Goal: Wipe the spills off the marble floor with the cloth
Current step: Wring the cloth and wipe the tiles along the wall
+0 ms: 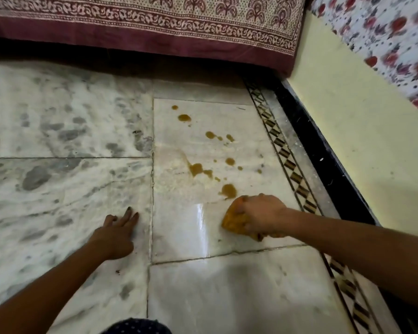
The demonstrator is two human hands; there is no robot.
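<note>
Your right hand [263, 215] is clenched around the bunched orange cloth [234, 220] and presses it to the marble floor [70, 189] at the lower right of centre, just below the nearest of the brown spills [228, 190]. Your left hand [117, 231] lies released, fingers straight and flat on the grey-veined slab at lower left, apparently propping you. You look to be at the start of the wiping: a scatter of blotches runs from beside the cloth up toward the middle of the frame, all on the one pale slab, with a faint yellowish film to their left. The next move calls for pushing the cloth up through the nearest blotch and on along the trail, gathering the liquid rather than spreading it thinner. You have open room to the left across the grey slabs and below toward you. To the right the patterned border strip [287, 160] and the black skirting [323, 165] under the yellow wall [348, 128] close you in, near the rightmost drops. At the top, the printed bedcover [155, 25] hangs down with dark shadow under it, well apart from the highest drop.
</note>
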